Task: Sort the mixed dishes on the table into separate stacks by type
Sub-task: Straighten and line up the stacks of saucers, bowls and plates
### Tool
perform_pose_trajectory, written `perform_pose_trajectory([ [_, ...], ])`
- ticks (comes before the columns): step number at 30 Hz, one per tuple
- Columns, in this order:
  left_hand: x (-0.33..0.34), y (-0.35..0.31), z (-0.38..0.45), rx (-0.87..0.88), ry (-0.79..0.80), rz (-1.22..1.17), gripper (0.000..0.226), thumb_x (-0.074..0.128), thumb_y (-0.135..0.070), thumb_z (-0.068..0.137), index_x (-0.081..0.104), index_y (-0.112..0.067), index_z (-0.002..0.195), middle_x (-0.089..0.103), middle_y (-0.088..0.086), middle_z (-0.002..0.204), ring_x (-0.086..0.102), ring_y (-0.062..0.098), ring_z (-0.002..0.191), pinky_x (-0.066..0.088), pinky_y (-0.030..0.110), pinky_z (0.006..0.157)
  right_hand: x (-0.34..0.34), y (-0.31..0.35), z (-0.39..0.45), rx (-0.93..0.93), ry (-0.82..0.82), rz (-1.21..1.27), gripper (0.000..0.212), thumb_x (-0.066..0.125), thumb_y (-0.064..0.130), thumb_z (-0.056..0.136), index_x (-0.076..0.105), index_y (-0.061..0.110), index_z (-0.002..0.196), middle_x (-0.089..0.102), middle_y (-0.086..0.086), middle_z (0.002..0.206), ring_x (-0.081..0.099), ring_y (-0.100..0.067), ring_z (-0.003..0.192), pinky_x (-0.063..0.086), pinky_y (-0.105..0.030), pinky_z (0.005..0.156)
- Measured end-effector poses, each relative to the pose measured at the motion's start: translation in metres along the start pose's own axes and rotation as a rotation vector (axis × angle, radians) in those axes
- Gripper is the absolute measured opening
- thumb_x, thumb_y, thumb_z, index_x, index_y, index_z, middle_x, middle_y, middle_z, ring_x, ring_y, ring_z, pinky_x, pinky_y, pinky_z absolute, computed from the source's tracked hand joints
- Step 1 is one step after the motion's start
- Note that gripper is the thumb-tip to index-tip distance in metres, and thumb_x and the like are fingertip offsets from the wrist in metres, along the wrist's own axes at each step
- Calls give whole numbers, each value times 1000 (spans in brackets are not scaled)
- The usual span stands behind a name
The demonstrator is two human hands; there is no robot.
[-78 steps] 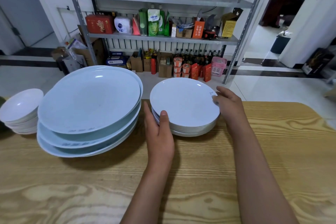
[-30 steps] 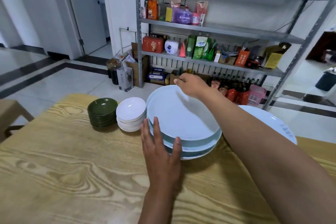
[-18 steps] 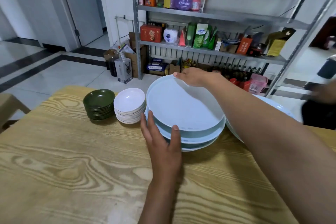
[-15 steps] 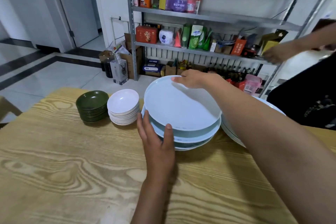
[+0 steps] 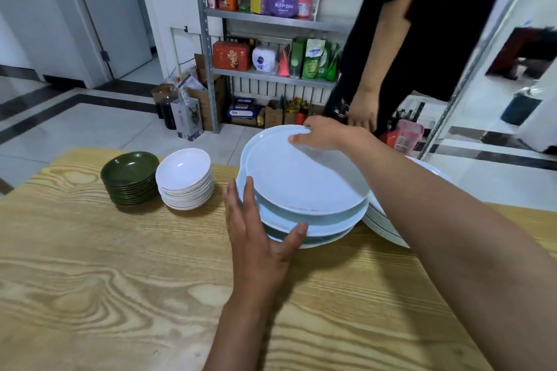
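Note:
A stack of large pale blue plates [image 5: 304, 187] sits at the middle of the wooden table [image 5: 120, 280]. My left hand [image 5: 259, 238] presses flat against the stack's near left rim, thumb under its front edge. My right hand [image 5: 322, 134] grips the far rim of the top plate. Left of the stack stand a pile of small white dishes [image 5: 184, 178] and a pile of small dark green dishes [image 5: 131, 176]. A stack of white plates [image 5: 382, 220] lies to the right, mostly hidden behind my right arm.
Another person in a black top [image 5: 422, 24] stands just beyond the table's far edge, one hand [image 5: 361, 111] hanging close to my right hand. A metal shelf rack [image 5: 271, 21] full of packages stands behind. The table's far edge runs right behind the stacks.
The other person has stepped in from the right and now stands behind the blue stack. My hands stay on the blue plates; the view has shifted slightly.

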State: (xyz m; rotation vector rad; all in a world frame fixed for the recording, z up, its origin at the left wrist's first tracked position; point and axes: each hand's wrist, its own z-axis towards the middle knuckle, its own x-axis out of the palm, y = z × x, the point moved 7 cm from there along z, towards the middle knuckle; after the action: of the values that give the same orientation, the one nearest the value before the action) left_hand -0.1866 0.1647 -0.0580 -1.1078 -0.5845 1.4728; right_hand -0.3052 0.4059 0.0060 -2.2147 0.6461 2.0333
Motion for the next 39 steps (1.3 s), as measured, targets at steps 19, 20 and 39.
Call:
perform_pose_trajectory([
  [19, 5, 11, 2, -15, 3, 59, 100, 55, -76, 71, 14, -29, 149, -6, -6, 159, 4, 20, 147, 23, 56, 112, 32, 7, -8, 73, 80, -68, 78, 38, 63, 93, 28, 10, 150, 31, -10, 155, 37, -32, 137, 37, -39, 104],
  [20, 5, 11, 2, -8, 1, 73, 101, 54, -77, 71, 14, -28, 149, -6, -4, 159, 3, 21, 147, 22, 56, 112, 33, 6, -8, 75, 79, -56, 78, 39, 63, 92, 29, 10, 149, 32, -10, 154, 36, -31, 137, 37, -40, 105],
  [39, 4, 19, 3, -96, 6, -35, 107, 59, -72, 72, 5, -26, 152, -12, -10, 159, -6, 4, 145, 12, 31, 116, 38, -8, -8, 71, 1, 166, 70, 48, 57, 92, 41, 13, 146, 41, -7, 151, 41, -28, 135, 36, -35, 106],
])
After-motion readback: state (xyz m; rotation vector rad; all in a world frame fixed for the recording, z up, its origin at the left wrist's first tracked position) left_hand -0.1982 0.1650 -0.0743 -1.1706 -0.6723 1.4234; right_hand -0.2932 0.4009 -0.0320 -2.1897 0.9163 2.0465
